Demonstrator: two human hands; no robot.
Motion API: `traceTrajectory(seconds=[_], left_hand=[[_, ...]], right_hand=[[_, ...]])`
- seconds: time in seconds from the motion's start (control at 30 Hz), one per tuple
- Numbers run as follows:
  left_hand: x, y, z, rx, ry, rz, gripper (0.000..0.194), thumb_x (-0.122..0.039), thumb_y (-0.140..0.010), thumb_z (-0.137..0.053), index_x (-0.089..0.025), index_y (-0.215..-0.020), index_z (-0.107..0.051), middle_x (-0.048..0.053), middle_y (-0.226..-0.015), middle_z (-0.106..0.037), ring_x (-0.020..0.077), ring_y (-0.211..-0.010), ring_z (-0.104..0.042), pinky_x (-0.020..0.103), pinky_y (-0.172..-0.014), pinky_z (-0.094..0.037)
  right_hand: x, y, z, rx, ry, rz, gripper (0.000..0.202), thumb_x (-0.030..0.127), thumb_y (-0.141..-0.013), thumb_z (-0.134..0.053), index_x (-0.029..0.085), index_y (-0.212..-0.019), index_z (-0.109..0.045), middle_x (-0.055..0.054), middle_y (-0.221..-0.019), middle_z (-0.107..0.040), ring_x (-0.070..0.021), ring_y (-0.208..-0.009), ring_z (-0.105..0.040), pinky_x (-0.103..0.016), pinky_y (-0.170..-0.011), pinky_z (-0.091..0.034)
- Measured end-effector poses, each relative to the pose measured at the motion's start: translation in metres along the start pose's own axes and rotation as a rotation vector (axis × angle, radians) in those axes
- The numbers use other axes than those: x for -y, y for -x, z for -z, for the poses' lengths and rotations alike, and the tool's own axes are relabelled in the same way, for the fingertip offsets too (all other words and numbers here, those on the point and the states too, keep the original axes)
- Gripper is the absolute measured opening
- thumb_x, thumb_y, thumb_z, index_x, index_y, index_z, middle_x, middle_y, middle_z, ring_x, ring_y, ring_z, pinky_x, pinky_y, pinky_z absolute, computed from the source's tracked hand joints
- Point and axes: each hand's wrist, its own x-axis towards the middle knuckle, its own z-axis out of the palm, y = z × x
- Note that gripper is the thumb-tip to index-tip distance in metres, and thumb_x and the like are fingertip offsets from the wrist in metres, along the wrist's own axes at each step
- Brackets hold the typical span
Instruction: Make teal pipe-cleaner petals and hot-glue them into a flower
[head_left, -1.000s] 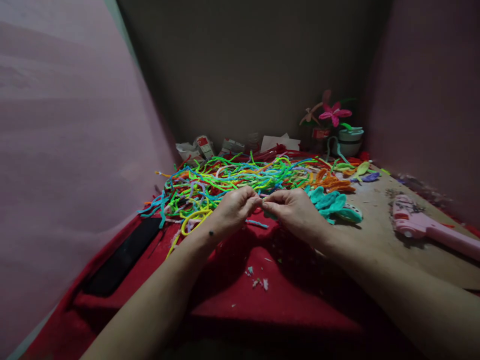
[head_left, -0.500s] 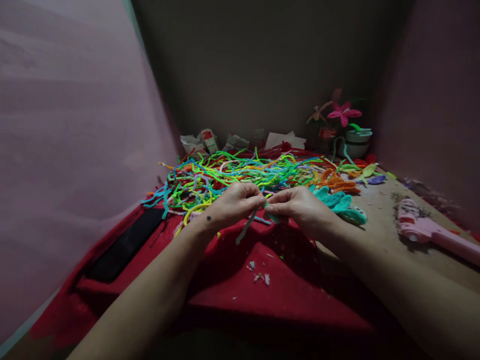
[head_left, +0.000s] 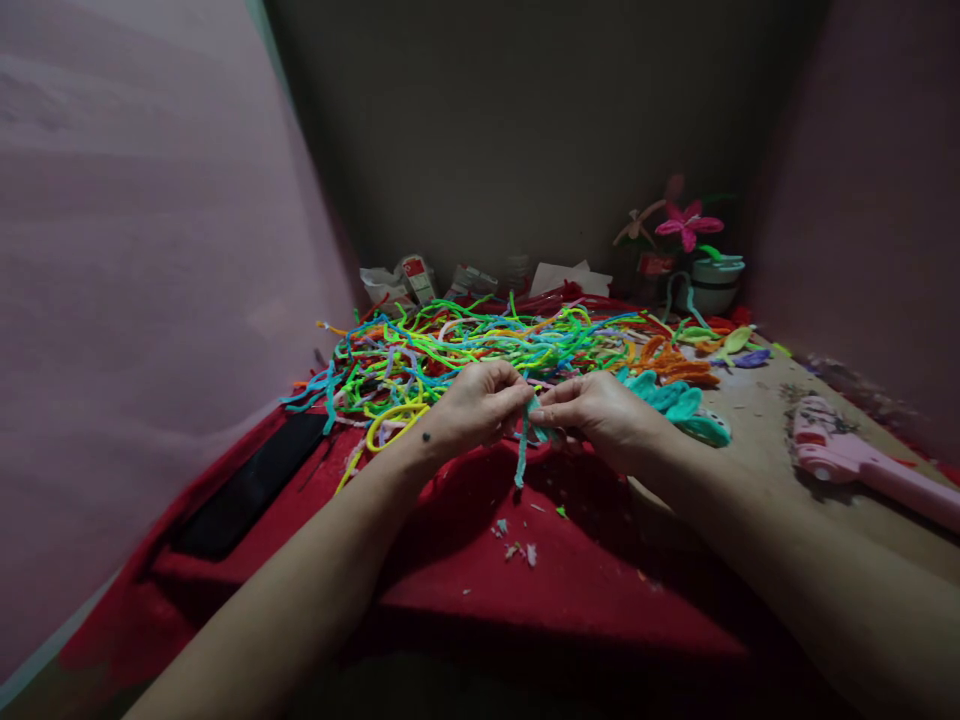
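My left hand (head_left: pixel 484 400) and my right hand (head_left: pixel 596 408) meet above the red cloth (head_left: pixel 487 570), their fingertips nearly touching. Between them is a teal fuzzy stem (head_left: pixel 521 455), pinched at its upper part by both hands. One end of it hangs down below the fingers; the rest is bunched near my right fingertips, partly hidden. Just behind lies a big tangle of coloured fuzzy stems (head_left: pixel 465 345). Teal petal shapes (head_left: pixel 679 402) rest beyond my right wrist.
A black phone (head_left: pixel 251 487) lies at the left. On the right is a pink glue gun (head_left: pixel 862 462). A small pot (head_left: pixel 715 285) and a pink fuzzy flower (head_left: pixel 688 226) stand at the back right. Small scraps (head_left: pixel 517 550) dot the cloth.
The hanging end of the teal stem has swung right and now points almost straight down. More of the teal piece shows between my fingers. Both hands have barely moved.
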Motion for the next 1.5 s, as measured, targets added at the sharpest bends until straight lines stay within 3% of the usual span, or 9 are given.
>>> traceTrajectory(seconds=[0.23, 0.4, 0.6, 0.7, 0.93, 1.03, 1.2, 1.37, 1.5], left_hand=[[0.004, -0.002, 0.001, -0.024, 0.108, -0.053, 0.016, -0.023, -0.077, -0.050, -0.014, -0.063, -0.048, -0.006, -0.041, -0.046, 0.0047, -0.030, -0.040, 0.016, -0.030, -0.030], [0.005, -0.001, 0.000, -0.015, 0.127, -0.066, 0.014, -0.023, -0.077, -0.050, -0.014, -0.066, -0.049, -0.006, -0.041, -0.048, 0.0045, -0.029, -0.039, 0.016, -0.030, -0.029], [0.006, -0.002, 0.003, 0.058, 0.151, -0.027, 0.018, -0.030, -0.075, -0.053, -0.013, -0.068, -0.053, -0.006, -0.043, -0.048, 0.0051, -0.032, -0.040, 0.017, -0.034, -0.031], [0.007, -0.003, 0.001, -0.008, 0.031, -0.032, 0.020, -0.029, -0.076, -0.050, -0.014, -0.062, -0.050, -0.006, -0.043, -0.046, 0.0045, -0.034, -0.037, 0.018, -0.037, -0.029], [0.016, -0.007, -0.009, -0.292, -0.573, -0.306, 0.021, -0.027, -0.076, -0.048, -0.016, -0.058, -0.046, -0.004, -0.052, -0.042, 0.0079, -0.050, -0.036, 0.021, -0.050, -0.027], [0.014, -0.008, -0.007, -0.233, -0.476, -0.215, 0.025, -0.031, -0.077, -0.047, -0.016, -0.056, -0.046, -0.004, -0.049, -0.041, 0.0075, -0.047, -0.036, 0.021, -0.047, -0.027], [0.014, -0.008, 0.000, 0.033, -0.037, 0.022, 0.031, -0.045, -0.076, -0.048, -0.016, -0.066, -0.050, -0.005, -0.044, -0.046, 0.0066, -0.036, -0.038, 0.019, -0.039, -0.026], [0.016, -0.006, -0.002, 0.202, 0.201, 0.056, 0.021, -0.032, -0.071, -0.057, -0.014, -0.064, -0.052, -0.003, -0.043, -0.050, 0.0051, -0.033, -0.039, 0.018, -0.037, -0.027], [0.010, -0.004, -0.009, 0.201, 0.216, 0.039, 0.014, -0.021, -0.065, -0.062, -0.014, -0.063, -0.050, -0.006, -0.044, -0.048, 0.0039, -0.035, -0.040, 0.017, -0.037, -0.029]], right_hand=[[-0.002, -0.001, -0.002, -0.013, -0.028, 0.060, 0.020, 0.031, -0.058, -0.069, 0.011, -0.060, -0.066, 0.002, -0.041, -0.051, -0.0056, -0.035, -0.035, -0.023, -0.038, -0.023], [-0.007, -0.003, -0.001, 0.072, -0.091, 0.028, 0.021, 0.032, -0.058, -0.070, 0.011, -0.058, -0.065, 0.001, -0.042, -0.053, -0.0071, -0.036, -0.040, -0.023, -0.039, -0.027], [-0.004, 0.001, -0.004, -0.019, -0.010, 0.027, 0.020, 0.029, -0.057, -0.070, 0.012, -0.051, -0.062, 0.002, -0.038, -0.051, -0.0061, -0.035, -0.038, -0.022, -0.039, -0.024], [-0.002, 0.003, -0.008, -0.049, 0.078, 0.056, 0.021, 0.029, -0.061, -0.065, 0.013, -0.050, -0.061, 0.002, -0.037, -0.051, -0.0064, -0.033, -0.038, -0.022, -0.037, -0.024], [-0.002, 0.003, -0.012, -0.040, 0.106, 0.038, 0.020, 0.024, -0.064, -0.059, 0.015, -0.047, -0.058, 0.000, -0.041, -0.057, -0.0077, -0.033, -0.042, -0.022, -0.036, -0.030], [-0.003, 0.003, -0.011, -0.022, 0.063, 0.051, 0.020, 0.025, -0.064, -0.060, 0.014, -0.048, -0.057, -0.002, -0.044, -0.059, -0.0079, -0.033, -0.043, -0.022, -0.037, -0.031], [-0.004, 0.000, -0.007, -0.131, -0.115, 0.117, 0.018, 0.029, -0.061, -0.067, 0.013, -0.054, -0.060, -0.001, -0.048, -0.060, -0.0074, -0.037, -0.046, -0.021, -0.039, -0.033], [-0.004, -0.004, -0.005, -0.276, -0.327, 0.093, 0.020, 0.027, -0.051, -0.075, 0.013, -0.058, -0.061, 0.001, -0.049, -0.059, -0.0088, -0.042, -0.049, -0.022, -0.043, -0.038], [-0.005, -0.009, -0.003, -0.346, -0.461, 0.102, 0.022, 0.023, -0.047, -0.076, 0.013, -0.055, -0.058, 0.003, -0.046, -0.054, -0.0078, -0.040, -0.046, -0.022, -0.041, -0.035]])
